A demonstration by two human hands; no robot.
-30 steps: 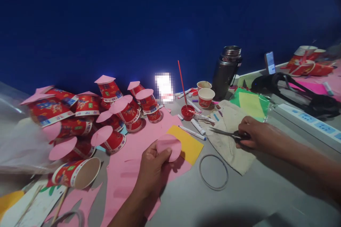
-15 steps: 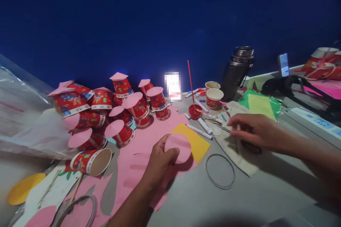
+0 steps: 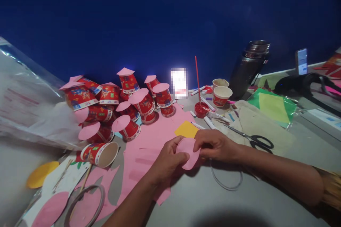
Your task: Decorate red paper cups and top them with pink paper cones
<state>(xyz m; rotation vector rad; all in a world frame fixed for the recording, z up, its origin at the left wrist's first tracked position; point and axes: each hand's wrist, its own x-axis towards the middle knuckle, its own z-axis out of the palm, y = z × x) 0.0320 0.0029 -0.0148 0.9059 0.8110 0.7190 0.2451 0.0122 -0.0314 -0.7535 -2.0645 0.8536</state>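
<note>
Held above the table is a pink paper circle (image 3: 188,149). My left hand (image 3: 170,158) grips its left side, thumb on top and fingers behind. My right hand (image 3: 217,145) pinches the circle's right edge between thumb and fingers. Scissors (image 3: 253,138) with black handles lie on a cream cloth (image 3: 279,138) beyond my right forearm. Under and behind my hands are a large pink paper sheet (image 3: 149,142) and a yellow paper piece (image 3: 185,128). A grey ring (image 3: 226,187) is partly hidden by my right hand.
Several red paper cups with pink paper cones (image 3: 128,81) stand clustered at the left. One bare cup (image 3: 98,154) lies on its side. A red pot (image 3: 201,110) with a stick, markers (image 3: 210,123), a dark flask (image 3: 247,71) and a power strip (image 3: 323,124) stand behind and right.
My right hand has left the scissors on the cloth and moved left to the pink circle, whose edge it now pinches. The view has shifted slightly.
</note>
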